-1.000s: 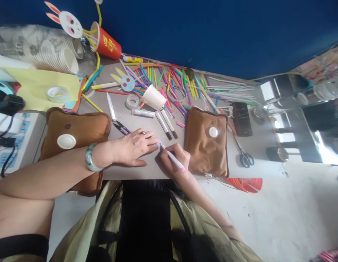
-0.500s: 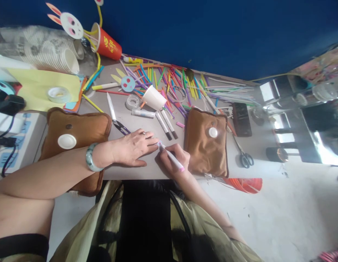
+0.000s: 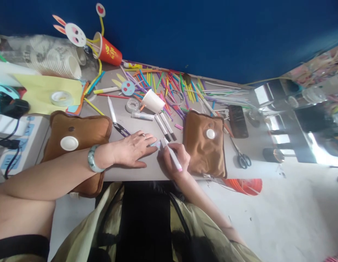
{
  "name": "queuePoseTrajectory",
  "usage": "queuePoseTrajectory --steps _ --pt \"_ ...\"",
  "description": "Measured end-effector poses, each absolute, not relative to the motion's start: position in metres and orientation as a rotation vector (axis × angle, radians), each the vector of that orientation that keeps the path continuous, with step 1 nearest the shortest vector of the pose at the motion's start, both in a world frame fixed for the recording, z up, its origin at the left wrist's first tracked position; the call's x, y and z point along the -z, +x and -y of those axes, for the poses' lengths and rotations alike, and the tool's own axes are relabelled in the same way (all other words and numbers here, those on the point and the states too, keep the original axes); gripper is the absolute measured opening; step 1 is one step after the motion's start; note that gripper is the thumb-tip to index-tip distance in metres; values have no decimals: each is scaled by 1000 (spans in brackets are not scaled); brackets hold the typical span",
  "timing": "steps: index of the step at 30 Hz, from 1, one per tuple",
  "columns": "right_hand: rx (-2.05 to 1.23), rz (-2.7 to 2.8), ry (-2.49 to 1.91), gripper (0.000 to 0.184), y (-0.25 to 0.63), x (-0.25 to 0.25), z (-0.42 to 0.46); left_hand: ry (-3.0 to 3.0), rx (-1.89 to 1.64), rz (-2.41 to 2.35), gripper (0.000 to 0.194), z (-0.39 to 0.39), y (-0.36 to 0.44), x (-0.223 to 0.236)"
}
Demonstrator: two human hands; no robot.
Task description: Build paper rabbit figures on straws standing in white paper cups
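Note:
My left hand (image 3: pixel 134 147) lies palm down on the table, fingers stretched out and slightly apart. Just past its fingertips is a small pale blue and pink piece (image 3: pixel 158 144), partly hidden and too small to make out fully. In my right hand (image 3: pixel 178 156) is a white marker with a pink end (image 3: pixel 174 160), its tip raised a little by the small piece. Two white markers with dark ends (image 3: pixel 165 127) lie beyond my hands, close to a pink marker cap (image 3: pixel 178 126). Dark thread snips (image 3: pixel 121 129) rest above my left hand.
Brown hot-water bags flank my hands, one left (image 3: pixel 81 127) and one right (image 3: pixel 203 149). A white paper cup (image 3: pixel 152 101) and tape roll (image 3: pixel 132 105) stand behind, before scattered coloured sticks (image 3: pixel 190 89). Scissors (image 3: pixel 243 160) and a phone (image 3: pixel 238 122) lie at right.
The marker's tip has lifted slightly away from the small piece, which shows more now. My left hand stays nearly in place. The view has shifted slightly.

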State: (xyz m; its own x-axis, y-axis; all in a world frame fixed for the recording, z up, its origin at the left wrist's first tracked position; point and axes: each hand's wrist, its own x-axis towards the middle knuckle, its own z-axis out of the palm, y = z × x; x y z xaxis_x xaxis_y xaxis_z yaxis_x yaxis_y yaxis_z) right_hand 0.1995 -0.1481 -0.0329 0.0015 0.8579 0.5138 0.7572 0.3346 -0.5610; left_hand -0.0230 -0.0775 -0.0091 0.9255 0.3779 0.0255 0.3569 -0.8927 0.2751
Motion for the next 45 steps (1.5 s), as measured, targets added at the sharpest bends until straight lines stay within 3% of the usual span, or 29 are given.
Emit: queuePoseTrajectory --steps 23,45 --pt "-85 1747 -1459 11 201 43 140 2911 -99 -709 56 74 -22 0" --pt "-111 1710 -1471 12 200 45 141 2902 -155 -944 76 70 -23 11"
